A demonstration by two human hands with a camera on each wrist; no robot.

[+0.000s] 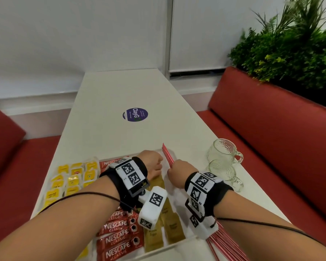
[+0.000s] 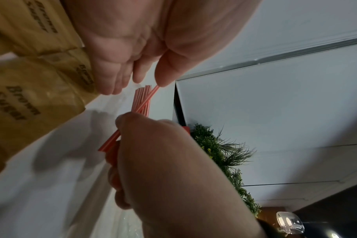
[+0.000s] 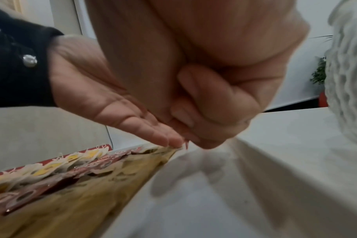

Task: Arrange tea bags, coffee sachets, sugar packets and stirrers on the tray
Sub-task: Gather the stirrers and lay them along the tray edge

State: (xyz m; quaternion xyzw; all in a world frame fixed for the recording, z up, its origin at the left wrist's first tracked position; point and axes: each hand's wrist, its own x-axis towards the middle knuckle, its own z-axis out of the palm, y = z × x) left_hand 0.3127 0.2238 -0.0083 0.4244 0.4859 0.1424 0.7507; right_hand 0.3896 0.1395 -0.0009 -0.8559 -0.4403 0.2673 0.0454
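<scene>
A white tray (image 1: 177, 244) lies on the table near me. It holds rows of red Nescafe sachets (image 1: 117, 240) and brown sugar packets (image 1: 172, 230). Yellow tea bags (image 1: 72, 178) lie left of the sachets. My right hand (image 1: 179, 172) grips a bundle of red stirrers (image 1: 167, 154) in a fist over the tray's far right corner. In the left wrist view the stirrers (image 2: 143, 99) stick out of the right hand (image 2: 153, 153). My left hand (image 1: 154, 162) is flat with straight fingers, and its thumb (image 2: 163, 77) touches the tip of one stirrer.
More red stirrers (image 1: 226, 243) lie loose by the tray's near right corner. Two glass mugs (image 1: 222, 153) stand to the right of the tray. A purple sticker (image 1: 135, 114) marks the table's middle. Red benches (image 1: 271, 129) flank the table, with plants behind the right one.
</scene>
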